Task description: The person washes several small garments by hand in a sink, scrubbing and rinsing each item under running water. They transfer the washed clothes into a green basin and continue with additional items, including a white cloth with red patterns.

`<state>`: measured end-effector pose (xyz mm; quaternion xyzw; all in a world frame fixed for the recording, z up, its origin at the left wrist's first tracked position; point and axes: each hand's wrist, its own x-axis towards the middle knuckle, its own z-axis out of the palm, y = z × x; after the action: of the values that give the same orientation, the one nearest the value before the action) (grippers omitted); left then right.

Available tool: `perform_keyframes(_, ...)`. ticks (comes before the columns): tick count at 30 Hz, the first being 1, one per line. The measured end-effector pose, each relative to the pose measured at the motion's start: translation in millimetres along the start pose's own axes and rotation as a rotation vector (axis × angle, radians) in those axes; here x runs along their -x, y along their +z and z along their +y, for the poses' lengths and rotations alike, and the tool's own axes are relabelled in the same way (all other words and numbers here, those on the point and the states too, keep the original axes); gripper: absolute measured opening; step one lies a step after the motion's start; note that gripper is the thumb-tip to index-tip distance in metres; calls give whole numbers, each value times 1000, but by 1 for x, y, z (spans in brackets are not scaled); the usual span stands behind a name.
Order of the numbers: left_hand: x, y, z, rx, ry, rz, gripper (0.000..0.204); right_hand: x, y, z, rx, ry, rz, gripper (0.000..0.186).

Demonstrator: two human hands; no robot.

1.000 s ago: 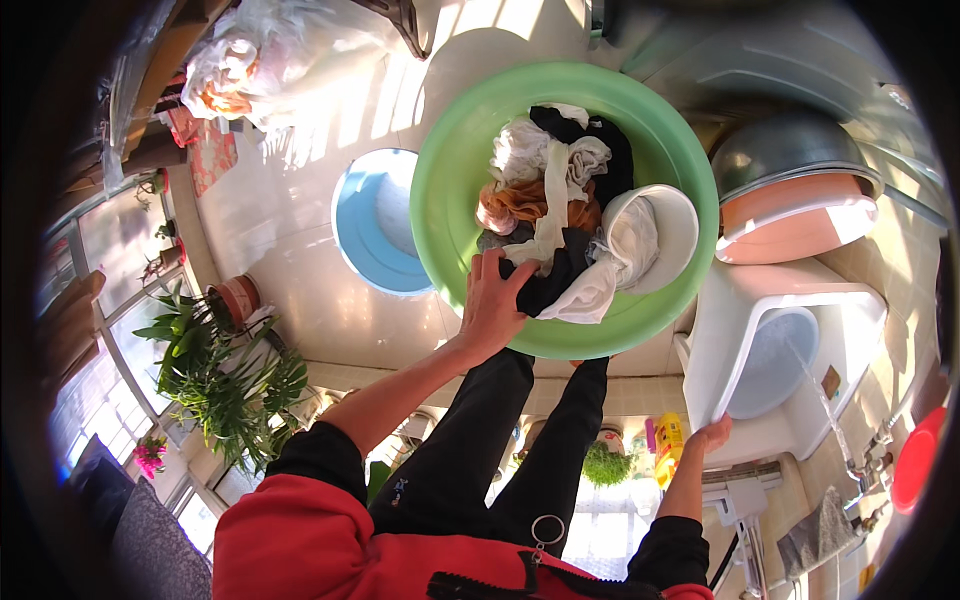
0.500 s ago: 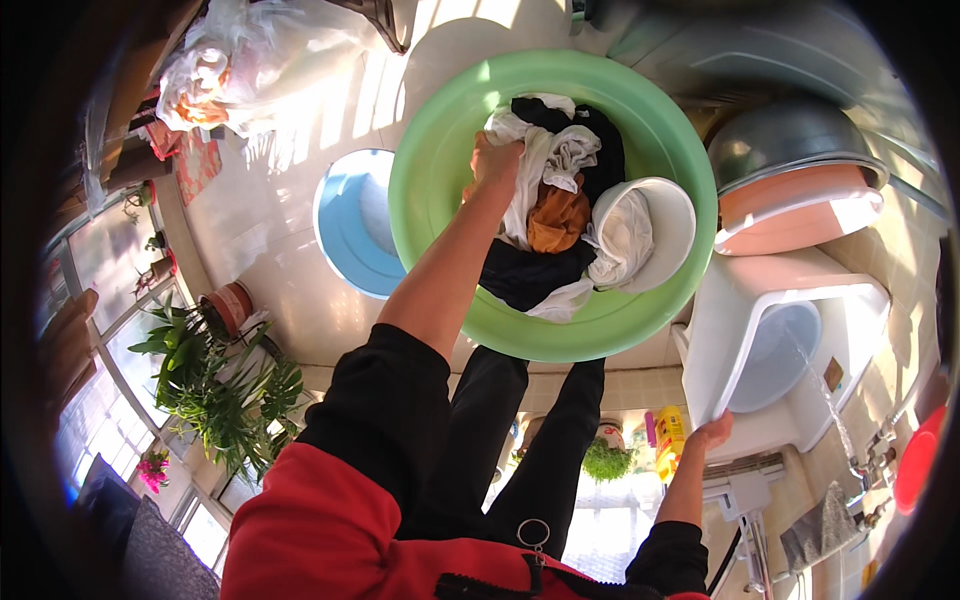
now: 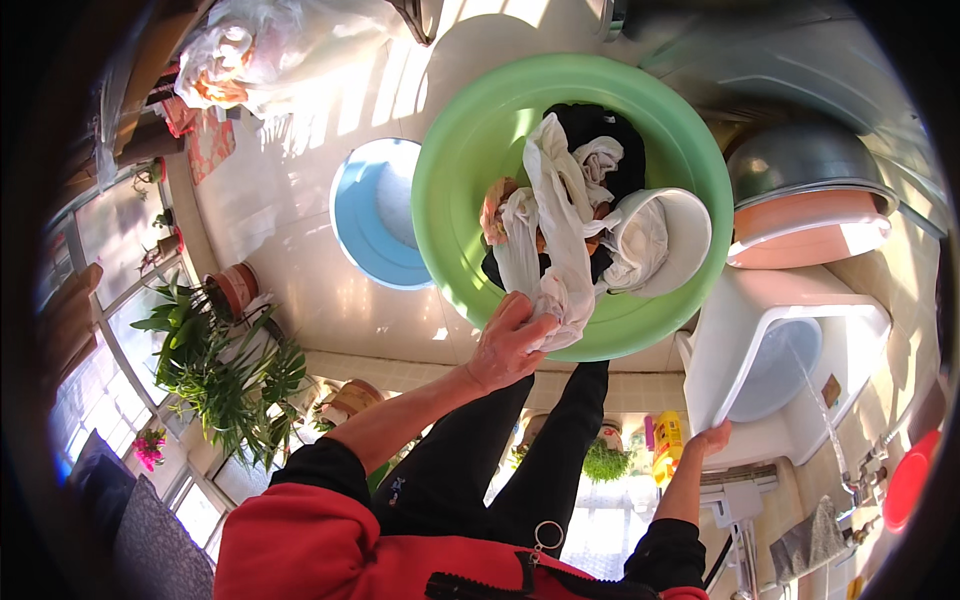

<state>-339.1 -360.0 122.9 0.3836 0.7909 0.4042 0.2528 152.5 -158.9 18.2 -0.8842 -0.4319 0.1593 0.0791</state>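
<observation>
My left hand (image 3: pixel 512 345) is closed on the end of a long white garment (image 3: pixel 562 195), which stretches up out of a large green basin (image 3: pixel 440 140). The rest of the garment trails over other laundry inside: a black garment (image 3: pixel 620 130), an orange-brown cloth (image 3: pixel 493 212) and more white pieces. A white bucket (image 3: pixel 690 240) with white cloth (image 3: pixel 640 240) in it lies tilted among them. Over to the right, my right hand (image 3: pixel 708 440) grips the near edge of a white sink (image 3: pixel 790 295); some of its fingers are hidden.
Water (image 3: pixel 818 400) runs from a tap (image 3: pixel 865 478) into a pale blue basin (image 3: pixel 775 370) within the sink. A blue tub (image 3: pixel 360 235) stands left of the green basin. Metal and orange bowls (image 3: pixel 810 150) are stacked at right. Potted plants (image 3: pixel 220 385) stand at left.
My left hand has drawn back toward my body from inside the green basin, pulling the white garment out lengthwise. My right hand stays at the sink's edge.
</observation>
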Motion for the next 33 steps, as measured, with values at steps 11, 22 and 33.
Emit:
perform_keyframes(11, -33, 26, -20, -171, -371, -268, 34, -3, 1, -1, -79, 21, -54, 43)
perform_keyframes(22, -155, 45, -122, -152, -591, -105, 59, 7, -1, -8, -61, -56, 4, 41)
perform_keyframes(33, 13, -33, 4, 14, -192, -73, 24, 25, -7, -30, 46, -18, 2, 44)
